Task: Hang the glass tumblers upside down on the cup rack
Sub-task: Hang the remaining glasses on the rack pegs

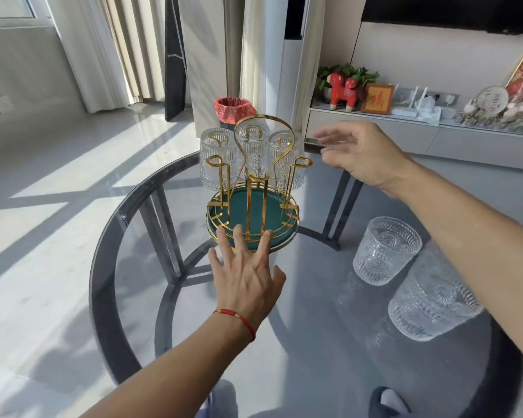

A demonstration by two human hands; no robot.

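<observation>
The left hand [248, 267] lay spread, fingers apart, with its fingertips [239, 233] on the near rim of the cup rack [252, 203]; it held nothing. The right hand [357, 152] hovered loosely opened beside the rack's right side, close to the rightmost hung tumbler [284, 161], empty as far as could be seen; contact could not be confirmed.

The rack stood near the far edge of the round glass table [109, 236]. Three tumblers hung on its gold pegs, mouths down, long axes upright. Two loose tumblers [385, 251] stood near the right edge, mouths up, the nearer one [432, 300] partly hidden by the right forearm; wide-angle distortion made both appear tilted.

Handling, as judged: the pressed glass was rigid, brittle and moderately heavy; the ribbed wall should give fair purchase. Grip around the mid-wall, invert, and lower the mouth over a free peg [302, 162].
</observation>
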